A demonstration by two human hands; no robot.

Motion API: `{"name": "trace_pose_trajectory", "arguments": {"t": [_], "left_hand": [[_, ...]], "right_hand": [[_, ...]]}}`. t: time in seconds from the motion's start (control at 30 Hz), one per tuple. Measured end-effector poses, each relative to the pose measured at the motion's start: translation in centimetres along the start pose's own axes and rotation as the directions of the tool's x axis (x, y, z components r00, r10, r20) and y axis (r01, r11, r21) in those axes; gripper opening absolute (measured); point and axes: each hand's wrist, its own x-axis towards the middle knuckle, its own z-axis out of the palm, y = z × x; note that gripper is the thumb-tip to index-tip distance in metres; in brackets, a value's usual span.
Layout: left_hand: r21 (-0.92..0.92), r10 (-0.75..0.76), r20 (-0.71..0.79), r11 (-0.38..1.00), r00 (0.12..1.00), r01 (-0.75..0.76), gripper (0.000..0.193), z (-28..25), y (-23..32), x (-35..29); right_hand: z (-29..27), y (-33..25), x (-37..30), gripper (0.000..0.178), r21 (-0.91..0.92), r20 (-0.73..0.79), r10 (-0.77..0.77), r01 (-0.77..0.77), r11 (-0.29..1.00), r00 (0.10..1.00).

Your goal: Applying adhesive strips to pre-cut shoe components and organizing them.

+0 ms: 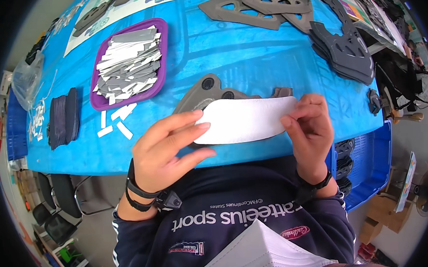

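Note:
A curved white strip (245,120) with a smooth blank face is held level above the near edge of the table. My right hand (312,128) pinches its right end between thumb and fingers. At the strip's left end, my left hand (169,148) has its fingers stretched out, with two fingertips touching the edge and the thumb apart below it. Behind the strip lies a grey-brown shaped piece (204,91) with round black pads; the strip hides its lower part.
A purple tray (164,71) holds many white and grey strips; several loose white strips (124,130) lie below it. Dark bundled strips (64,119) stand left. Shaped grey pieces lie at the back (239,11) and stacked right (348,54). A blue crate (370,166) sits below the table's right edge.

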Motion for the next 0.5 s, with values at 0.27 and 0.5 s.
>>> {"name": "trace_pose_trajectory", "arguments": {"t": [0.27, 0.5], "left_hand": [[-0.109, -0.237, 0.064, 0.964, 0.969, 0.243, 0.033, 0.0, -1.7, -1.1], [0.011, -0.182, 0.166, 0.983, 0.969, 0.182, 0.026, 0.4, -2.4, 0.0]], "right_hand": [[-1.9, -0.9, 1.4, 0.035, -0.219, 0.386, 0.085, 0.001, 0.976, 0.919], [-2.2, 0.2, 1.1, 0.031, -0.146, 0.39, 0.103, -0.049, 0.988, 0.915]]}}
